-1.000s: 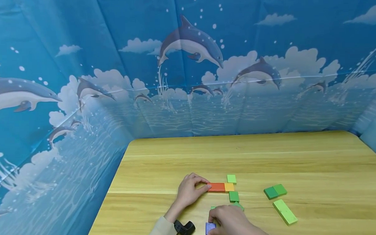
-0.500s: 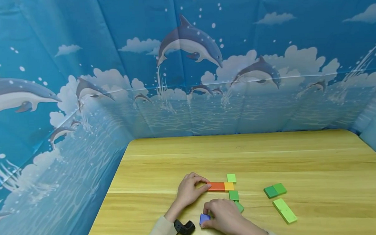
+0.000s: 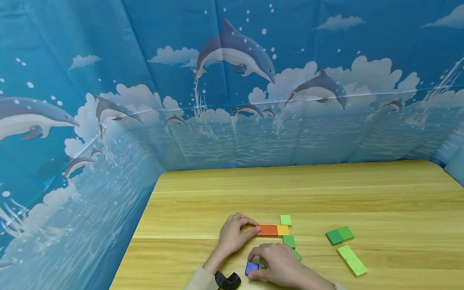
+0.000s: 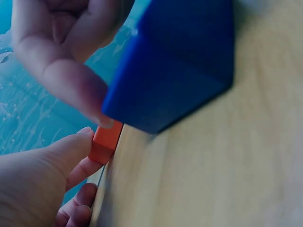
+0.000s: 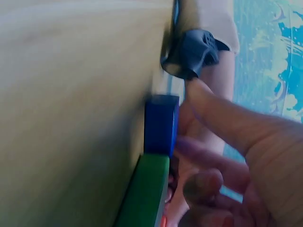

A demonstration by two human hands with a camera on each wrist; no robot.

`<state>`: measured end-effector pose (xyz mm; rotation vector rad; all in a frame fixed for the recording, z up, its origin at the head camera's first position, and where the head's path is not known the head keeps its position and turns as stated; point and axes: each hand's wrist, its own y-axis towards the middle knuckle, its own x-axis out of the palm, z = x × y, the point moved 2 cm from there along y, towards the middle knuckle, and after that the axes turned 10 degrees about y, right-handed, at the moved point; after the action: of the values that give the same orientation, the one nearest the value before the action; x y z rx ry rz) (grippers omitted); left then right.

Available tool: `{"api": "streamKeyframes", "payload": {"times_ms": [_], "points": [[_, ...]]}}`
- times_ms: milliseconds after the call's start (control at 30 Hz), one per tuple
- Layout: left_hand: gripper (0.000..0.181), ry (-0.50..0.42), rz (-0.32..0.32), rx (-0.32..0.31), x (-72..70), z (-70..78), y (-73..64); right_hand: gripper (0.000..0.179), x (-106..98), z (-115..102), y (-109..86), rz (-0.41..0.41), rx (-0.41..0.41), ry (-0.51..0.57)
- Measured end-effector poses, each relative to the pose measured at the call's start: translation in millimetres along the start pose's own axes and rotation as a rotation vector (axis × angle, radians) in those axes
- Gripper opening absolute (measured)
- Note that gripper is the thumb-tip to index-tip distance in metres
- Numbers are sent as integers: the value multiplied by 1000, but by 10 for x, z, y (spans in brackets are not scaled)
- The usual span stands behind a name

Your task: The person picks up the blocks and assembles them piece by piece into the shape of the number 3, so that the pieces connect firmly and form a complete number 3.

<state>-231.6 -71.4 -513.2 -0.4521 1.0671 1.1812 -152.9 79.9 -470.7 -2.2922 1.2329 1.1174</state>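
Note:
My left hand (image 3: pixel 233 234) pinches the left end of a red-orange block (image 3: pixel 266 231) lying flat on the table; in the left wrist view thumb and fingertips meet that block (image 4: pixel 105 143). A small orange block (image 3: pixel 282 230) touches its right end. Nearer the front edge, my right hand (image 3: pixel 276 263) holds a small blue block (image 3: pixel 252 267) between thumb and index finger. The right wrist view has the blue block (image 5: pixel 158 125) at the end of a green block (image 5: pixel 147 189). Another green block (image 3: pixel 289 241) sits below the orange one, and a light green block (image 3: pixel 286 220) above it.
To the right lie a two-tone green block (image 3: pixel 340 235) and a long light green block (image 3: pixel 351 260). A black wrist device (image 3: pixel 228 281) is on the left wrist. A dolphin-print curtain (image 3: pixel 231 132) stands behind the wooden table (image 3: pixel 410 207).
My right hand has moved the blue block away from the front edge and slightly left. My left hand stays at the red-orange block.

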Motion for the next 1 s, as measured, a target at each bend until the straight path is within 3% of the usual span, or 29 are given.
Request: {"api": "streamKeyframes", "payload": {"times_ms": [133, 300, 500, 1000], "points": [[26, -1, -2, -5, 7, -4, 3, 38, -43, 23, -27, -67, -38, 16], [27, -4, -5, -8, 9, -8, 2, 39, -49, 28, -46, -94, -85, -9], [26, -6, -5, -7, 10, -11, -4, 37, -31, 16, -40, -83, -108, -31], [26, -18, -22, -21, -6, -12, 4, 39, -45, 27, 54, -10, -39, 23]]}}
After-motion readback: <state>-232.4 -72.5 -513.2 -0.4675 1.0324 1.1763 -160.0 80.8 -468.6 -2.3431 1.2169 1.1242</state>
